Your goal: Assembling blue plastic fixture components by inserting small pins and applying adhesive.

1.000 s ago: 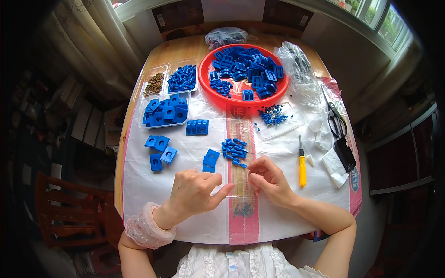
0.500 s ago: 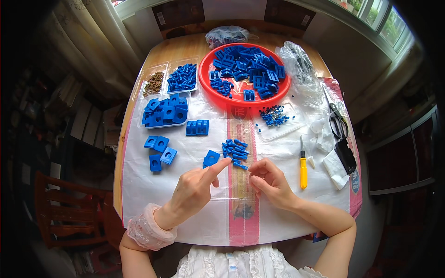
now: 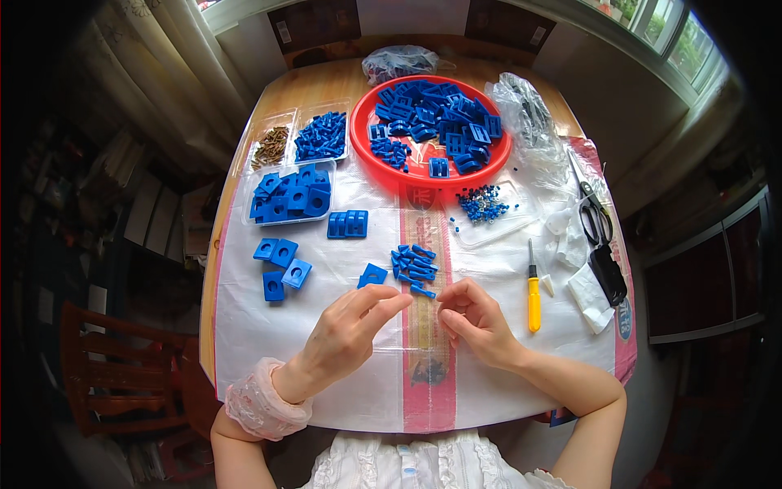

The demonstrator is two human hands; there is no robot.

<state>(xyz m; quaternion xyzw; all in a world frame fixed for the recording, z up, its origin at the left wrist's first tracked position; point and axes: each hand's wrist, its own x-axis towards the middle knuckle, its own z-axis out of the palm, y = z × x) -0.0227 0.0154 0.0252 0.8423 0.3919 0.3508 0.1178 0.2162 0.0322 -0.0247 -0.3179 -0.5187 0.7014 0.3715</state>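
Hovering at six o'clock of the small heap of blue plastic pins (image 3: pixel 413 266), both hands pinch nearly closed: left hand (image 3: pixel 346 334), right hand (image 3: pixel 476 322) nearer; held contents cannot be told.

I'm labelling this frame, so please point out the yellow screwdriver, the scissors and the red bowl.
Yellow screwdriver (image 3: pixel 533 295): head view, on its handle.
Scissors (image 3: pixel 596 216): head view, on the black handles.
Red bowl (image 3: pixel 361 130): head view, on its left rim.
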